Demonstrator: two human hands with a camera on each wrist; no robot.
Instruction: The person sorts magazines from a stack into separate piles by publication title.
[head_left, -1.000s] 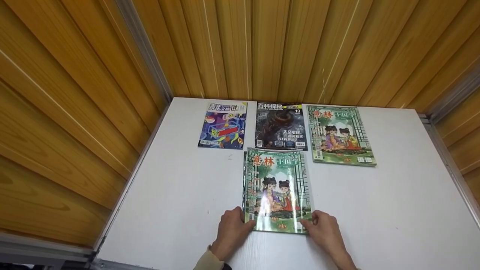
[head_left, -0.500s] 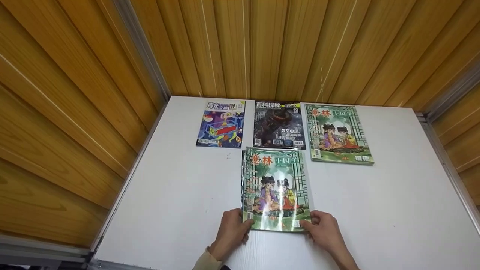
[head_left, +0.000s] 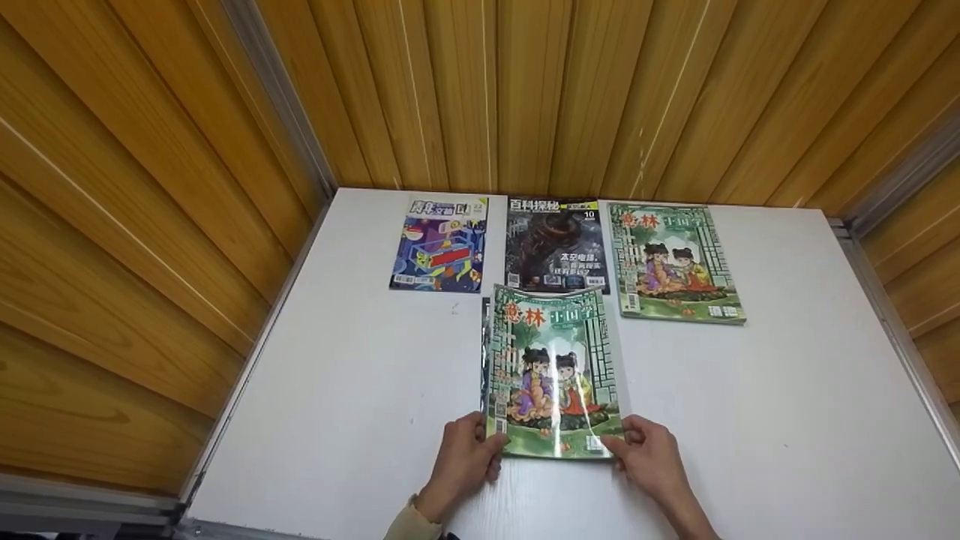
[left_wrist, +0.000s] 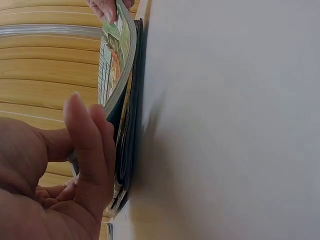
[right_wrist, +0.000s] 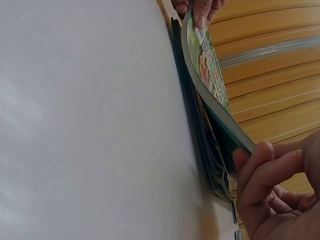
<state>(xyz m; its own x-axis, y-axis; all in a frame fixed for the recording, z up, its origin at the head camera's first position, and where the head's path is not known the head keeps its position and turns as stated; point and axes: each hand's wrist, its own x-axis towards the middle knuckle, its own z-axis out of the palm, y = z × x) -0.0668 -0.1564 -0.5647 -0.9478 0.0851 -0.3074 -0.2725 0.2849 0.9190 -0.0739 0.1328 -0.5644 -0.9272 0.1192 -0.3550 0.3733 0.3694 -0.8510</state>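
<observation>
A green magazine (head_left: pixel 551 367) with two cartoon children on its cover tops a stack (head_left: pixel 484 352) in the middle of the white table (head_left: pixel 337 390). My left hand (head_left: pixel 471 450) pinches its near left corner and my right hand (head_left: pixel 641 450) pinches its near right corner. In the left wrist view, my left hand (left_wrist: pixel 75 165) holds the green magazine (left_wrist: pixel 117 65) bowed above the dark stack (left_wrist: pixel 131 125). The right wrist view shows my right hand (right_wrist: pixel 265 185) gripping the magazine (right_wrist: pixel 205 65), with a gap above the stack (right_wrist: pixel 200 130).
Along the table's back edge lie a blue magazine (head_left: pixel 441 244), a dark magazine (head_left: pixel 555 240) and a green pile (head_left: pixel 675 262) with the same cover. Wooden panel walls (head_left: pixel 150 187) enclose the table on the left, back and right.
The top green magazine has risen off the stack at its near edge. Its far edge now overlaps the dark magazine's lower edge. Both hands stay on the near corners.
</observation>
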